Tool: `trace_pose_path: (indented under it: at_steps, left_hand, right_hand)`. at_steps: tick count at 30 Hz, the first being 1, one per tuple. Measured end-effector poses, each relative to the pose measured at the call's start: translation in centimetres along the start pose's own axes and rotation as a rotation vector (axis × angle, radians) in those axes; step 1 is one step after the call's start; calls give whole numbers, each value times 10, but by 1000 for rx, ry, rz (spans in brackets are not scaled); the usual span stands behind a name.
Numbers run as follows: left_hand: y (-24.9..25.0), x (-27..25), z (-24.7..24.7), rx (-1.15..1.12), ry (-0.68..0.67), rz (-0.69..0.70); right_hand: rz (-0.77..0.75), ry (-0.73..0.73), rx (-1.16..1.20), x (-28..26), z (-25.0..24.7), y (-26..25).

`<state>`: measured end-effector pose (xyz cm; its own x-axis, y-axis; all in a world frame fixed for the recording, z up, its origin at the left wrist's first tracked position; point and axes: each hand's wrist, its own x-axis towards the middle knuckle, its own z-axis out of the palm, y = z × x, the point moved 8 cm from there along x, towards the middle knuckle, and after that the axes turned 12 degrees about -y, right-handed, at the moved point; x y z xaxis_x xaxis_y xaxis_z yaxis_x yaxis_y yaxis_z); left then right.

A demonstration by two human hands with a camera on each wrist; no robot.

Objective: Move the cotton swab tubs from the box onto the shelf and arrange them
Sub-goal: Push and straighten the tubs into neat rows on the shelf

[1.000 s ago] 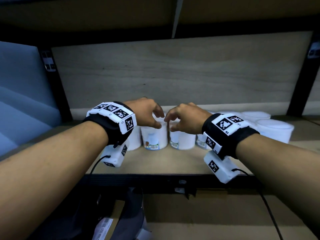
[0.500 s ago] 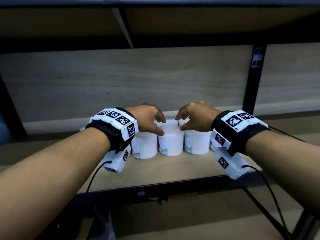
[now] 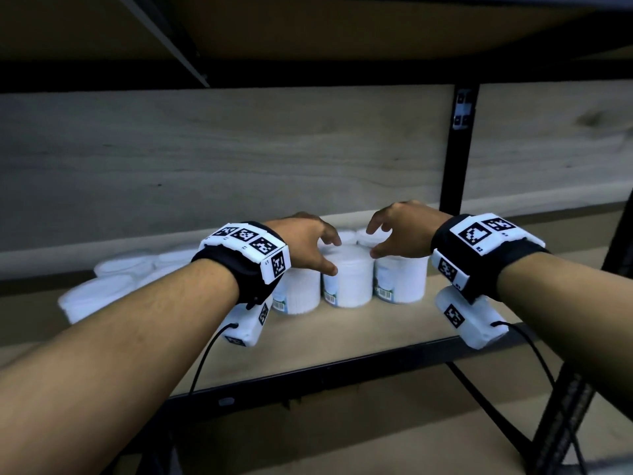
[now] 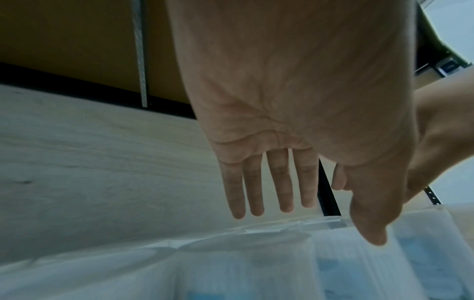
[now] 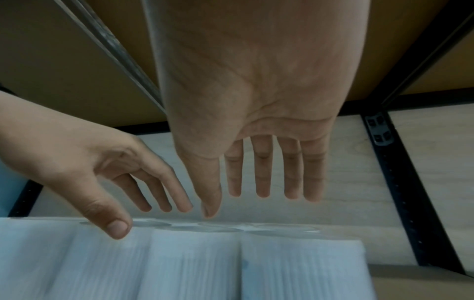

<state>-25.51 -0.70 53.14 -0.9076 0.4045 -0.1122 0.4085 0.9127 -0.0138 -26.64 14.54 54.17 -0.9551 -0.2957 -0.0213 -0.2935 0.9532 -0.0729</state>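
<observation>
Several white cotton swab tubs stand in rows on the wooden shelf (image 3: 342,341). In the front row are a centre tub (image 3: 347,286), a right tub (image 3: 400,282) and a left tub (image 3: 296,298). My left hand (image 3: 318,248) hovers over the centre tub with fingers loosely spread, its thumb at the lid's edge. My right hand (image 3: 383,240) hangs just above the right tub, holding nothing. The left wrist view shows the left hand's fingers (image 4: 256,194) straight over the lids (image 4: 256,237). In the right wrist view the right hand (image 5: 236,203) is spread above the tubs (image 5: 195,263). No box is in view.
More tubs (image 3: 113,269) sit blurred further left on the shelf. A black upright post (image 3: 457,149) stands behind and to the right of the tubs. The upper shelf's underside (image 3: 308,29) is close overhead. Bare shelf board lies in front of the tubs.
Both hands have let go of the tub lids, lifted a little and opened. The head view has swung, so the tubs and post now sit further right.
</observation>
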Motion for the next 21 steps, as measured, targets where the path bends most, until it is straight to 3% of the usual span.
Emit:
trace_pose_path:
  at_steps: [21]
  left_hand:
    - [21, 46, 13, 6, -73, 10]
  right_hand:
    - [134, -35, 1, 10, 8, 32]
